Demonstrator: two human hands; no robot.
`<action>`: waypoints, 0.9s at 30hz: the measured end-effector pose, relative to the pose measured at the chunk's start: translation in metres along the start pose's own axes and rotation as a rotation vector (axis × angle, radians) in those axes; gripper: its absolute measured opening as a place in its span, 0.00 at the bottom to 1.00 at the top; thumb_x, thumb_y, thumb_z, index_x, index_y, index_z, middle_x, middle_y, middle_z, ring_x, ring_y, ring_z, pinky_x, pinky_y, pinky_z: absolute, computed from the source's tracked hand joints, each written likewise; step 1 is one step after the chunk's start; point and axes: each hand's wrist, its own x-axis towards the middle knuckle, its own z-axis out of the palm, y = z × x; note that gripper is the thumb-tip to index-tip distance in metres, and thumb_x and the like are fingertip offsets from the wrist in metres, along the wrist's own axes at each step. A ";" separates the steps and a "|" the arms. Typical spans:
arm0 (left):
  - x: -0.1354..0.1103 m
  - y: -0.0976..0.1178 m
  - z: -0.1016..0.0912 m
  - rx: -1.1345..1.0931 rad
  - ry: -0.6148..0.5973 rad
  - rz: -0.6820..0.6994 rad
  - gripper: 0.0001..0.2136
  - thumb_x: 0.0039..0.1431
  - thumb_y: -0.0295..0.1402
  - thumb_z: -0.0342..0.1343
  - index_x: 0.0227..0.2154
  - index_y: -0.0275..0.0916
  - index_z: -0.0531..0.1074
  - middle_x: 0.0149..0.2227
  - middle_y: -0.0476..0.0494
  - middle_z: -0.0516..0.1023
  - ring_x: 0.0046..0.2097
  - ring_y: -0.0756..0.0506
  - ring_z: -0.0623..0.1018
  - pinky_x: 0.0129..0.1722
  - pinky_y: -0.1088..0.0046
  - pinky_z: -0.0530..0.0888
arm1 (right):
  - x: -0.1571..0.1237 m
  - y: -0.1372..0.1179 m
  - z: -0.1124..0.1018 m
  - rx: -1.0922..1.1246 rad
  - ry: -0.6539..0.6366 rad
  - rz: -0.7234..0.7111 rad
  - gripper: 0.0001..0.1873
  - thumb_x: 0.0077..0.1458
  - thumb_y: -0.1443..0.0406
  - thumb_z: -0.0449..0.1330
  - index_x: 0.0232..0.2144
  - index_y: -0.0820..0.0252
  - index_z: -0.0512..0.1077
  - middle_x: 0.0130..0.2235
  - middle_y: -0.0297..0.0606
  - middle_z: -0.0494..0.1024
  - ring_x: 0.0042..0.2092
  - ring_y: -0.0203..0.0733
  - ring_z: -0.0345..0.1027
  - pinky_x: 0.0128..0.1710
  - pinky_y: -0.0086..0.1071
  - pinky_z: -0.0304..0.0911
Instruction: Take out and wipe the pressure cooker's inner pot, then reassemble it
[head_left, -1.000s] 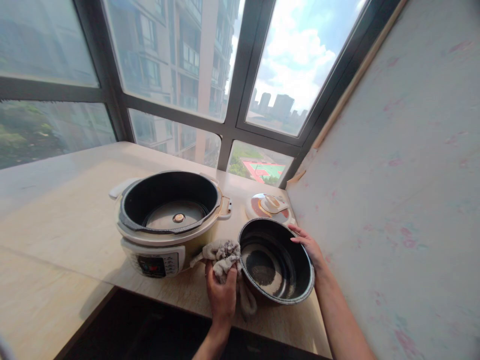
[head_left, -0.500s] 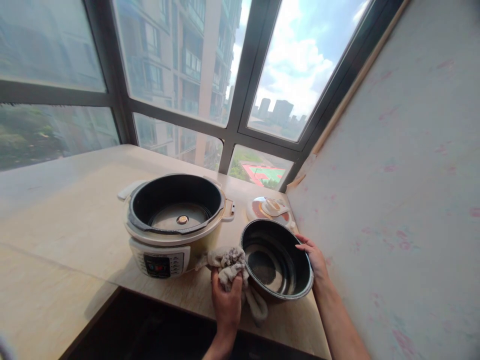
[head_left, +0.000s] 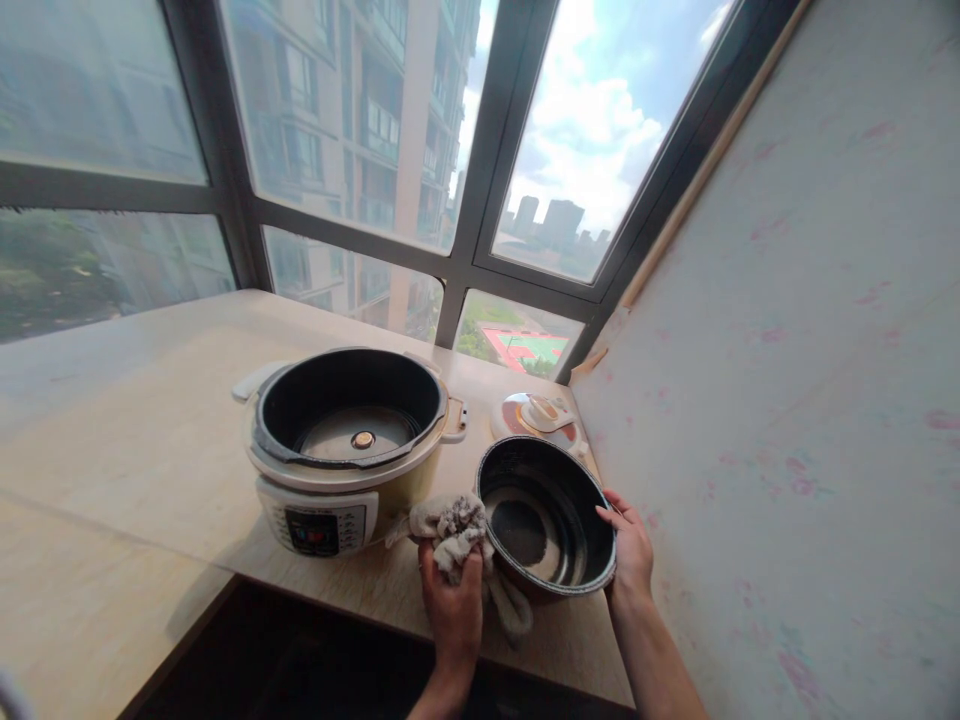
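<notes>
A dark inner pot (head_left: 559, 520) is tilted toward me over the counter, its inside showing. My right hand (head_left: 628, 545) grips its right rim, thumb over the edge and fingers outside. Bunched in my left hand (head_left: 454, 605) is a greyish cloth (head_left: 457, 525), which touches or nearly touches the pot's left side; one end hangs below the pot. To the left stands an electric pressure cooker (head_left: 345, 460), lidless, with a dark interior and a control panel on its front. Its lid (head_left: 541, 415) lies behind the pot.
The pale counter (head_left: 127, 420) ends at a dark gap (head_left: 300, 660) in front of me. Framed windows (head_left: 352, 240) rise along the back. A flower-patterned wall (head_left: 810, 400) stands close on the right.
My right hand has slid a little lower along the rim, and the pot has turned slightly. The cloth stays bunched in my left hand at nearly the same place.
</notes>
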 end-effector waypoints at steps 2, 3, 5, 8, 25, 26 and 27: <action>0.000 0.001 0.001 0.003 -0.001 0.003 0.26 0.46 0.41 0.62 0.48 0.38 0.70 0.50 0.34 0.78 0.53 0.35 0.79 0.58 0.54 0.70 | -0.004 0.006 -0.001 -0.018 0.036 -0.046 0.27 0.35 0.58 0.70 0.42 0.55 0.76 0.37 0.36 0.82 0.40 0.52 0.78 0.40 0.43 0.74; 0.000 0.001 0.001 0.002 -0.007 0.003 0.26 0.46 0.41 0.62 0.48 0.38 0.70 0.50 0.34 0.78 0.52 0.35 0.79 0.58 0.54 0.70 | -0.006 0.009 -0.002 -0.024 0.057 -0.069 0.26 0.36 0.58 0.69 0.42 0.54 0.76 0.38 0.36 0.82 0.42 0.52 0.78 0.41 0.43 0.74; -0.001 0.001 0.002 -0.002 -0.014 -0.002 0.26 0.45 0.41 0.62 0.49 0.38 0.70 0.50 0.34 0.78 0.53 0.35 0.79 0.59 0.55 0.70 | -0.012 0.015 -0.002 -0.034 0.104 -0.100 0.25 0.39 0.57 0.69 0.42 0.54 0.75 0.40 0.37 0.82 0.45 0.52 0.77 0.44 0.43 0.73; -0.003 -0.001 0.003 -0.012 -0.004 -0.019 0.27 0.45 0.41 0.63 0.49 0.38 0.69 0.51 0.33 0.78 0.53 0.35 0.78 0.58 0.55 0.70 | -0.022 0.019 0.000 -0.031 0.161 -0.123 0.23 0.41 0.56 0.67 0.42 0.53 0.73 0.42 0.37 0.81 0.47 0.52 0.76 0.47 0.43 0.72; 0.000 -0.005 0.001 -0.001 -0.006 0.039 0.23 0.47 0.43 0.62 0.44 0.39 0.68 0.45 0.36 0.79 0.48 0.37 0.80 0.52 0.58 0.73 | -0.102 0.021 0.029 -0.063 0.221 -0.150 0.36 0.55 0.50 0.59 0.62 0.52 0.56 0.66 0.44 0.61 0.67 0.50 0.57 0.68 0.39 0.52; 0.000 -0.006 0.001 0.006 -0.007 0.046 0.22 0.47 0.43 0.62 0.44 0.39 0.68 0.44 0.36 0.79 0.47 0.37 0.80 0.51 0.59 0.73 | -0.106 0.022 0.030 -0.069 0.216 -0.164 0.36 0.55 0.51 0.60 0.62 0.52 0.56 0.66 0.44 0.61 0.67 0.49 0.57 0.67 0.38 0.53; 0.000 -0.007 0.001 0.010 -0.008 0.050 0.21 0.48 0.43 0.62 0.43 0.39 0.68 0.44 0.36 0.79 0.47 0.37 0.80 0.51 0.59 0.74 | -0.110 0.022 0.032 -0.072 0.206 -0.172 0.37 0.55 0.51 0.60 0.63 0.52 0.55 0.66 0.44 0.61 0.66 0.48 0.58 0.67 0.37 0.54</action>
